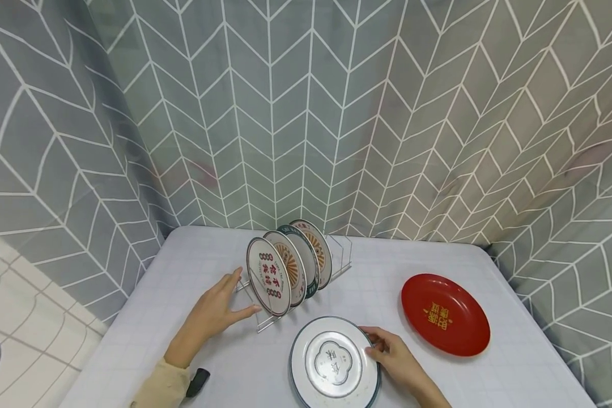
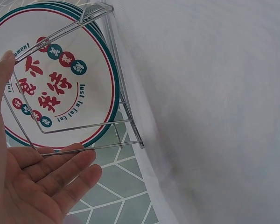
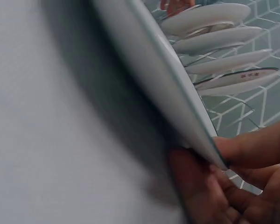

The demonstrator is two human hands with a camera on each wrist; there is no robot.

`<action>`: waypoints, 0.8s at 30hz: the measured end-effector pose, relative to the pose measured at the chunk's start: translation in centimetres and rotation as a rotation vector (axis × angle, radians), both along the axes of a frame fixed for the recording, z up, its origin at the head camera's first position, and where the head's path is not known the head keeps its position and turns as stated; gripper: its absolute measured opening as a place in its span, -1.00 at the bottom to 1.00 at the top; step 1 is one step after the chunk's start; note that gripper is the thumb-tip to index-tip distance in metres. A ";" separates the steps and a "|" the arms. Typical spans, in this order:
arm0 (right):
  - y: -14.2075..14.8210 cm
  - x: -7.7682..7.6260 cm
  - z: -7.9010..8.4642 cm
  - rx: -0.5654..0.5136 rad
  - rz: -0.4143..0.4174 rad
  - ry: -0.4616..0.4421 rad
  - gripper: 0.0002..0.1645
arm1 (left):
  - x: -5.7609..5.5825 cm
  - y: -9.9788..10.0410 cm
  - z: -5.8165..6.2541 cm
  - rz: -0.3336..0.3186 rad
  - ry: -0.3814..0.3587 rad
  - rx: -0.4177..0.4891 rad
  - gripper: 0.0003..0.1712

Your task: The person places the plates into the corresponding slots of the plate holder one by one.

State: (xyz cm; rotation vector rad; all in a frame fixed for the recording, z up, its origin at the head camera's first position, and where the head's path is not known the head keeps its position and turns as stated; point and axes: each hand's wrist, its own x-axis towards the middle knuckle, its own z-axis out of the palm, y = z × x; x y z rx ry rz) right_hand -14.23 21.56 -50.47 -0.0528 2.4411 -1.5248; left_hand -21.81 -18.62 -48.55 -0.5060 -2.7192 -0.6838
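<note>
My right hand [image 1: 395,360] pinches the right rim of a white plate [image 1: 335,365] with a dark edge. A foot ring and a grey mark show on its upward face; the right wrist view has its rim [image 3: 177,88] raised off the cloth. At the near-left end of a wire plate rack [image 2: 84,127], my left hand [image 1: 216,311] lies with fingers and thumb spread, its fingertips touching or close to the wires. Several plates stand on edge in the rack, the nearest plate [image 1: 268,276] bearing red characters.
A red oval dish [image 1: 445,315] with gold characters lies to the right on the white-clothed table [image 1: 387,272]. Grey patterned curtains [image 1: 306,113] hang behind and on both sides. The rack's far-right end [image 1: 344,255] holds no plate.
</note>
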 end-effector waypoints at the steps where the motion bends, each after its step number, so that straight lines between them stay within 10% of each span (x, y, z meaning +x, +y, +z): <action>1: 0.2 0.0 0.1 -0.047 0.003 -0.021 -0.42 | 0.0 0.0 -0.1 -0.003 0.001 0.002 0.21; 6: 1.1 0.2 1.2 -0.219 -0.053 -0.132 -0.38 | 0.0 0.0 -0.1 -0.010 -0.010 0.000 0.23; 24: 1.8 -0.6 5.1 -0.124 -0.268 0.014 -0.44 | 0.0 -0.1 0.0 -0.003 -0.017 -0.002 0.23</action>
